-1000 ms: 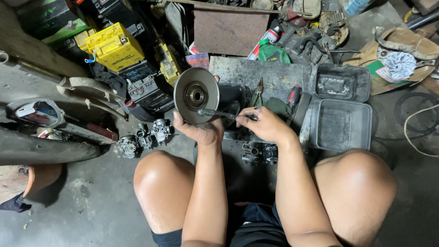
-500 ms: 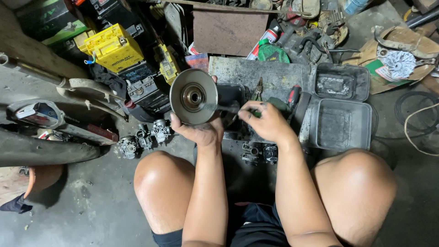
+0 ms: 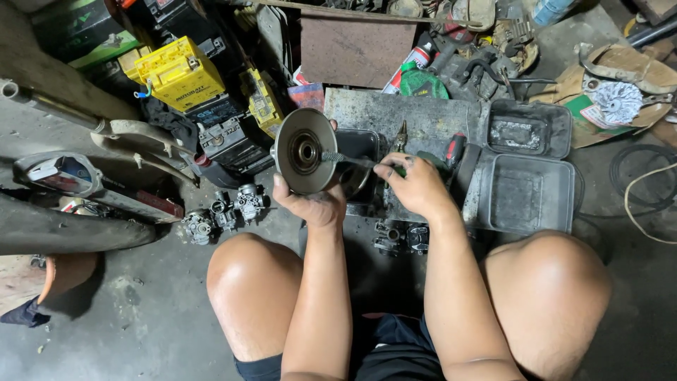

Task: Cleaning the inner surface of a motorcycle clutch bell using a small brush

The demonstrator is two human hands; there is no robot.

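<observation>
- Centrally, left hand (image 3: 315, 206), fingers clenched on a round metal pulley disc (image 3: 305, 151), held upright.
- Right hand (image 3: 416, 187), fingers pinching a thin brush-tipped tool (image 3: 343, 159) near the disc's hub.

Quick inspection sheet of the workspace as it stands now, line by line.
Surface: bare grey concrete floor; person sits with knees apart.
Job's things: round metal disc held upright; thin rod tool aimed at its hub.
Clutter: small engine parts, yellow battery, open metal case, spray can.
Hands: left hand grips the disc's lower rim; right hand holds the tool.
Cables: cord loops at far right.
Surroundings: dark vehicle bodywork at left.
</observation>
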